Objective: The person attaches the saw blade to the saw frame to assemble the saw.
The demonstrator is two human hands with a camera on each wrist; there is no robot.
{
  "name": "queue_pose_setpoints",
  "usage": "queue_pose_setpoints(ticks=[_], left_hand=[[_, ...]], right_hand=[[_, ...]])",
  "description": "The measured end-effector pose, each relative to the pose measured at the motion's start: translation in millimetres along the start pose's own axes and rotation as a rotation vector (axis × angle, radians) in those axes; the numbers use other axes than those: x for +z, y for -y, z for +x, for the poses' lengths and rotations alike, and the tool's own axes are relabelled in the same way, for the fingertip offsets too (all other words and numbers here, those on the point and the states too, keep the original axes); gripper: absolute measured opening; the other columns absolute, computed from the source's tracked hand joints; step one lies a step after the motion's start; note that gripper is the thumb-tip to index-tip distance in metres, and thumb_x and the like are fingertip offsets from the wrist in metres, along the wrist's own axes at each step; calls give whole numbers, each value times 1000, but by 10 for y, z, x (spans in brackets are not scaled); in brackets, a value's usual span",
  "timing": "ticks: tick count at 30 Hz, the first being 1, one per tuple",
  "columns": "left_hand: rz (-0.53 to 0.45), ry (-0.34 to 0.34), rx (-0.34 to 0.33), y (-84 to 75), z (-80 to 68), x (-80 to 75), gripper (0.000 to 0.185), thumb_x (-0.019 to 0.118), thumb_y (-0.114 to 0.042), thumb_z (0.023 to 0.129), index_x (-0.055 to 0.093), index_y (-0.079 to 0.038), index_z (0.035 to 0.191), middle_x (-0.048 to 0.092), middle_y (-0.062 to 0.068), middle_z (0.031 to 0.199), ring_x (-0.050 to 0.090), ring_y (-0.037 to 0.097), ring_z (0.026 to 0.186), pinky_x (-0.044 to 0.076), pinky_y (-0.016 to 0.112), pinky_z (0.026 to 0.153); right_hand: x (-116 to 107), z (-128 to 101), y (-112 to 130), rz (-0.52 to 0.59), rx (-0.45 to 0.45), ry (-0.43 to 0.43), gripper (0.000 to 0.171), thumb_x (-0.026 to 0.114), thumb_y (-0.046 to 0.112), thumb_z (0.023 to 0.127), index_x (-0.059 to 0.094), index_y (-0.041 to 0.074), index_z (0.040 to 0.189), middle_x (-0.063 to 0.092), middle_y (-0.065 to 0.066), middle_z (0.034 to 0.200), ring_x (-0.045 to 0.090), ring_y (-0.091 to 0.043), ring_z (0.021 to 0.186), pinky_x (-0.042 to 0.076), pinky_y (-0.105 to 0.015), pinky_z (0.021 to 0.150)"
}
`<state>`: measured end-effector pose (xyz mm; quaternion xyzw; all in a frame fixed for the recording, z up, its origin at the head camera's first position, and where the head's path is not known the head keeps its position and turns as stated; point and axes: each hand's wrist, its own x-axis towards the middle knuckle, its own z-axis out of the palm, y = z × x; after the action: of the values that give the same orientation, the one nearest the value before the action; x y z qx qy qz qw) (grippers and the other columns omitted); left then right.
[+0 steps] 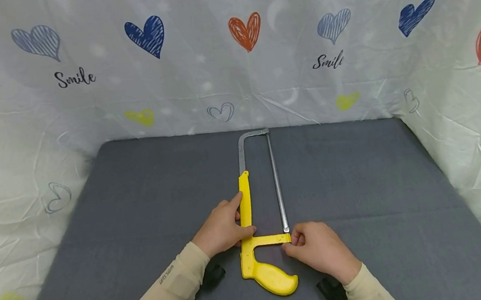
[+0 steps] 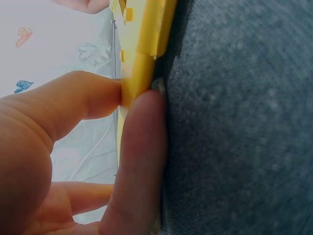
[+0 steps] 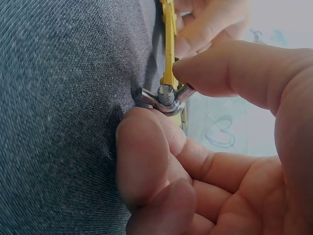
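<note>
A hacksaw with a yellow frame [image 1: 245, 204] lies on the grey cloth, its curved yellow handle [image 1: 276, 278] toward me. Its metal blade [image 1: 277, 180] runs along the right side, up to the bent grey bow at the far end. My left hand [image 1: 225, 226] grips the frame's long side, thumb and fingers on either side of it, as the left wrist view shows. At the end of the short yellow arm, my right hand [image 1: 322, 247] has thumb and forefinger at a metal wing nut [image 3: 167, 100] on a threaded end.
The dark grey cloth surface [image 1: 361, 180] spreads around the saw. Behind it and along both sides hangs a white curtain [image 1: 200, 75] printed with hearts and the word Smile. Black wrist gear [image 1: 213, 276] shows under the left forearm.
</note>
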<state>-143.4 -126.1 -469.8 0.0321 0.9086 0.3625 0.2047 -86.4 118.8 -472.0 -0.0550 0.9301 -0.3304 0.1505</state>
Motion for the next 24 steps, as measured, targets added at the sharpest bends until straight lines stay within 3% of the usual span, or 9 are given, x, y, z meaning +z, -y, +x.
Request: queue_pose_setpoints(ticks=[24], left_hand=[[8, 2, 14, -1, 3, 5, 104, 90, -28, 90, 29, -15, 173, 54, 12, 108, 63, 18, 62, 57, 27, 59]], right_hand=[[-26, 4, -72, 56, -13, 9, 16, 82, 28, 92, 70, 20, 86, 62, 7, 70, 53, -12, 57, 42, -27, 53]])
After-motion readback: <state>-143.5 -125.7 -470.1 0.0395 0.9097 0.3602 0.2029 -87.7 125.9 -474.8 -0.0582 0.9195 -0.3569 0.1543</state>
